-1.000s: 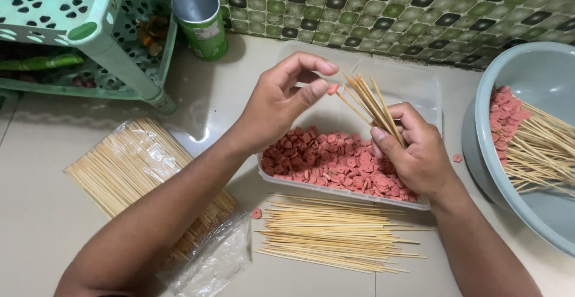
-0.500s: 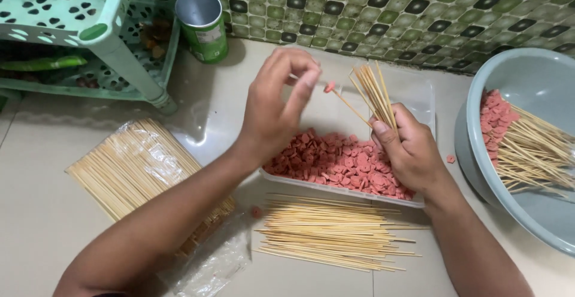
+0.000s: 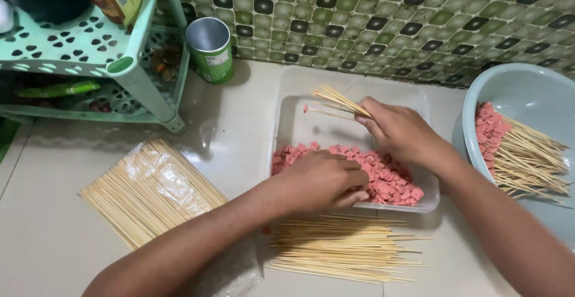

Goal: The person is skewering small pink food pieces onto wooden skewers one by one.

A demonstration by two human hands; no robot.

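Observation:
A clear plastic tray (image 3: 287, 117) on the tiled floor holds a heap of small pink sausage pieces (image 3: 389, 183). My left hand (image 3: 320, 180) reaches down into the heap, fingers curled among the pieces. My right hand (image 3: 398, 129) hovers over the tray's far side and grips a small bundle of bamboo skewers (image 3: 338, 99); one of them has a pink piece on its tip. Whether my left hand has a piece pinched is hidden by the fingers.
Loose skewers (image 3: 341, 246) lie in front of the tray. A plastic pack of skewers (image 3: 150, 192) lies to the left. A grey-blue basin (image 3: 515, 93) at right holds finished skewers (image 3: 527, 159). A green can (image 3: 209, 48) and a green plastic rack (image 3: 90, 51) stand at back left.
My left hand has dropped from the skewer tips down into the sausage pieces. My right hand has tipped the skewer bundle leftward and lower over the tray.

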